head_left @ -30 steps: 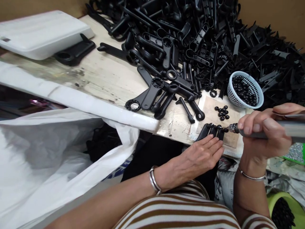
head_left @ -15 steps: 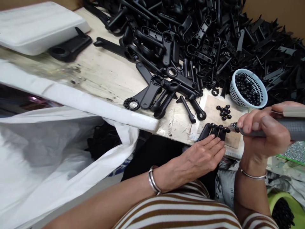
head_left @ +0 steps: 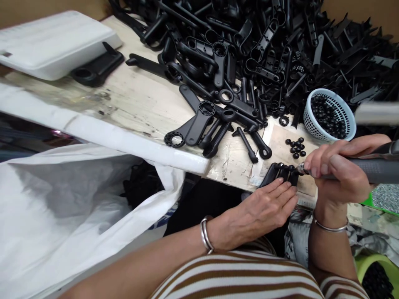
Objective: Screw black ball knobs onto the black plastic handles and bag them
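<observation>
My left hand (head_left: 268, 203) lies flat, fingers outstretched, across a row of black plastic handles (head_left: 268, 176) at the bench's front edge. Round black knobs (head_left: 291, 168) sit at the far ends of these handles. In my right hand (head_left: 344, 170) is a grey power screwdriver (head_left: 374, 169), gripped round its body and pointing left. Its metal nose is right by the rightmost knob; the contact itself is too small to make out. Just beyond, several loose black knobs (head_left: 296, 148) lie on a brown board (head_left: 277, 139).
A light blue basket (head_left: 352, 128) of black knobs stands behind my right hand. Black plastic cranks (head_left: 199, 124) are heaped across the back. A green tray (head_left: 369, 201) holds small metal pieces at right. A white bag (head_left: 93, 199) hangs open at left, near a white box (head_left: 56, 41).
The screwdriver and my right hand have moved slightly left, its nose closer to the row of knobs. My left hand stays on the handles. The whole view has shifted a little.
</observation>
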Motion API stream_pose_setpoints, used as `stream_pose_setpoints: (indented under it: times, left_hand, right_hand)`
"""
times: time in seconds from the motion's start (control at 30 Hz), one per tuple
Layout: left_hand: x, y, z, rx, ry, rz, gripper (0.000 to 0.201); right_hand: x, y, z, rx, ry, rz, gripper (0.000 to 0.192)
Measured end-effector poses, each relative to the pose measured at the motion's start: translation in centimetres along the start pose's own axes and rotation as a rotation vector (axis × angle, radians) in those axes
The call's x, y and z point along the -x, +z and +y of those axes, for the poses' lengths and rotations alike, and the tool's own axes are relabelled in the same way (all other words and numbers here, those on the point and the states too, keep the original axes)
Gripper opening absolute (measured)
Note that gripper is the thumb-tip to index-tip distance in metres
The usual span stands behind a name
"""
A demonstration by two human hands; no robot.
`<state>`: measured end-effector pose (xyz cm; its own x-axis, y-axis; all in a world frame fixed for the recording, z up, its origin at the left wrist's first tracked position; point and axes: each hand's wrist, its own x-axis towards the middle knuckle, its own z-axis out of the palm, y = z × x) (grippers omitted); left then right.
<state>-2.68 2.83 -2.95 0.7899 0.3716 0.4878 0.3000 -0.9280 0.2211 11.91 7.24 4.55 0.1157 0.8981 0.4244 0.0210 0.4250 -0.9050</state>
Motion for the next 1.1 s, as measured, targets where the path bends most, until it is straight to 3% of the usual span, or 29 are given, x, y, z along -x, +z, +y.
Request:
stream_pose_setpoints:
  times: [0.1,0.27,0.37,0.47,0.57,0.73,1.1]
  left_hand:
    - [-0.1,-0.1,0.0,-0.006,-0.001,0.014,0.029]
    - [-0.2,0.3,0.1,-0.004,-0.010,0.055,0.027]
    - [-0.1,0.8,0.2,-0.017,-0.008,0.062,0.027]
    - [0.0,1.0,0.2,-0.036,0.002,0.050,0.027]
    - [0.0,1.2,0.2,-0.044,0.006,0.046,0.028]
    - [-0.1,1.2,0.3,-0.067,-0.002,0.086,0.026]
    - [-0.2,1.1,0.3,-0.035,-0.016,0.096,0.027]
  right_hand:
    - [-0.1,0.3,0.4,-0.078,-0.119,-0.045,0.017]
    - [-0.5,-0.4,0.9,-0.059,-0.098,-0.096,0.020]
    - [-1.1,-0.9,-0.3,-0.058,-0.078,-0.086,0.023]
    - [-1.6,-1.1,-2.2,-0.087,-0.174,-0.081,0.011]
    - [-1.5,-0.6,-2.9,-0.053,-0.221,-0.096,0.018]
    - [-0.6,0.7,-1.4,-0.006,-0.149,-0.011,0.026]
    - [-0.7,2.1,-0.6,-0.056,-0.197,-0.083,0.021]
